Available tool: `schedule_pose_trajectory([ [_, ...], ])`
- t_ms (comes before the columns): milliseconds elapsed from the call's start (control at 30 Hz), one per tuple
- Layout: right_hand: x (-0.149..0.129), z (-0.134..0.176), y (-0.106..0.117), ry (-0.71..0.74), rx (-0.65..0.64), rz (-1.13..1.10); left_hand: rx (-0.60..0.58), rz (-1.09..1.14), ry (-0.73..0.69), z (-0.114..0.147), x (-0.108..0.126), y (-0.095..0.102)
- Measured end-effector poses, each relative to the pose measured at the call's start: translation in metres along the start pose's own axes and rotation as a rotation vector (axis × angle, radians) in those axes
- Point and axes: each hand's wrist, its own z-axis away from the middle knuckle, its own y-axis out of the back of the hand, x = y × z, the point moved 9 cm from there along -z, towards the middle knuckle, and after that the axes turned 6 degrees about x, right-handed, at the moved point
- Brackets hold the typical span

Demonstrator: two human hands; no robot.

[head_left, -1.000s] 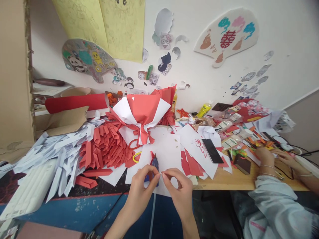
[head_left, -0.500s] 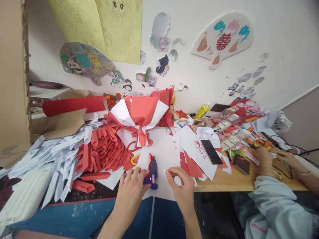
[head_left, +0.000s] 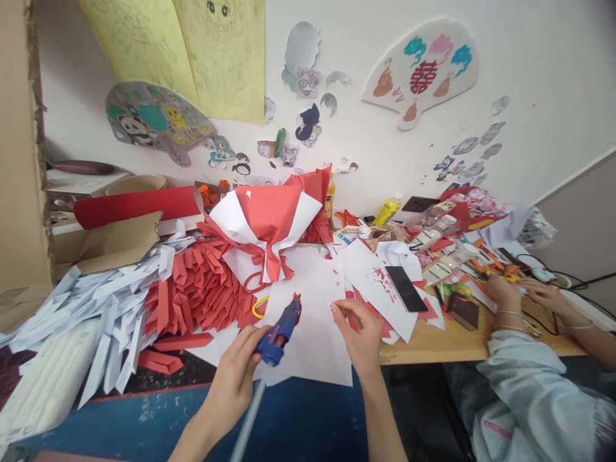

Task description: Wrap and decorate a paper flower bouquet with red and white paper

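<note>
My left hand (head_left: 239,361) is wrapped round the handle of a blue hot glue gun (head_left: 283,328), its nozzle pointing away and a little to the right. A pale glue stick (head_left: 250,414) trails from the back of the gun. To the right, my right hand (head_left: 362,333) is closed in a pinch over white paper (head_left: 315,337); a tiny whitish bit shows at its fingertips, too small to name. Beyond both hands stands a red and white paper bouquet wrap (head_left: 269,215), gathered at its base. Scissors with red and yellow handles (head_left: 260,308) lie left of the gun.
Folded red paper strips (head_left: 197,289) and white paper strips (head_left: 103,298) are heaped at the left. A black phone (head_left: 403,289) rests on papers to the right. At the far right, a co-worker's hands (head_left: 503,295) work among bottles and scraps.
My left hand has taken hold of the glue gun and lifted it, turning it slantwise and bringing the glue stick into view. My right hand has moved slightly right and away from me, still pinched.
</note>
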Motion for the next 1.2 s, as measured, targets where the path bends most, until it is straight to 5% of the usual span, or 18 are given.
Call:
schedule_pose_trajectory([
  [133,-0.043,-0.011,-0.004,0.279,0.031,0.026,0.159,0.28,0.252,0.016,-0.037,0.017],
  [233,-0.084,0.0,0.002,0.684,0.102,0.142,0.234,0.553,0.434,0.024,-0.056,0.02],
  [367,-0.12,0.033,0.002,1.248,0.081,0.462,0.074,0.892,0.433,0.014,-0.036,0.026],
  [567,-0.142,0.058,-0.007,1.705,-0.113,0.643,0.136,0.962,0.458,0.032,-0.035,0.043],
  [633,-0.141,0.064,-0.013,1.713,-0.077,0.644,0.163,0.941,0.456,0.038,-0.038,0.044],
  [733,-0.134,0.056,-0.01,1.363,0.134,0.585,0.161,0.863,0.432,0.037,-0.033,0.048],
  [800,-0.126,0.061,-0.01,1.26,0.183,0.538,0.159,0.792,0.423,0.033,-0.027,0.052],
  [1200,-0.126,0.07,-0.007,1.265,0.212,0.556,0.084,0.632,0.403,0.027,-0.017,0.059],
])
